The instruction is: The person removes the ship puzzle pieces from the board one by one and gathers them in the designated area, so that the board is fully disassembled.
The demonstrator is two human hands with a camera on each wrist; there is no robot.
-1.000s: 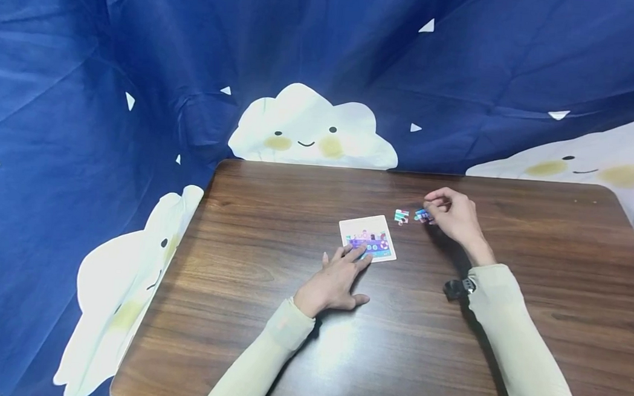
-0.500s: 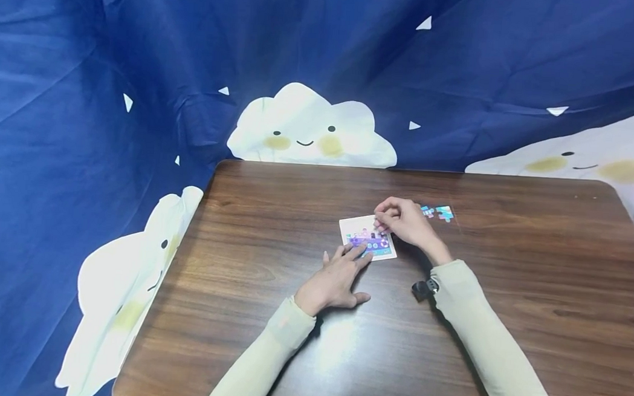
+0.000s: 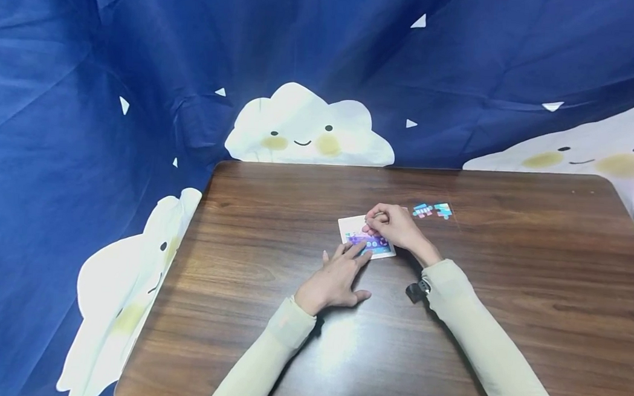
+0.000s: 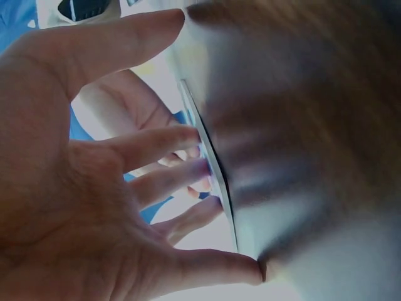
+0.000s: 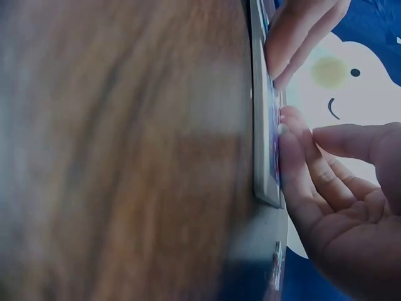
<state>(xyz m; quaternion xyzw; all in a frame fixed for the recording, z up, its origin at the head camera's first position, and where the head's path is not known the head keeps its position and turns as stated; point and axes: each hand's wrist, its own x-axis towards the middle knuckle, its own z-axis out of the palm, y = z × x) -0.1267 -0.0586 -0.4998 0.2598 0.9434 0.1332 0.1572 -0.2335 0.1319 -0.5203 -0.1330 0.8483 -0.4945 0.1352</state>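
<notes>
A square white-bordered jigsaw puzzle point(image 3: 351, 225) with a purple ship picture lies on the table, seen edge-on in both wrist views. My left hand point(image 3: 336, 282) has its fingers spread, with fingertips resting on the puzzle's lower part and the thumb apart. My right hand point(image 3: 394, 227) is bent over the upper right part, thumb and index finger drawn together at the picture. In the right wrist view, a small pale bit of a puzzle piece point(image 5: 282, 128) shows at its fingertips; the fingers hide the rest. Loose blue and pink puzzle pieces point(image 3: 422, 210) lie beyond the right hand.
The wood-grain table point(image 3: 247, 266) extends around both arms. Behind it hangs a blue curtain point(image 3: 444, 78) printed with clouds and white triangles. A black wrist camera point(image 3: 415, 291) is strapped at the right sleeve.
My right hand has gone from the loose pieces leftward and nearer to the puzzle, then slightly further left over it. Two loose pieces are uncovered behind it. My left hand stays put.
</notes>
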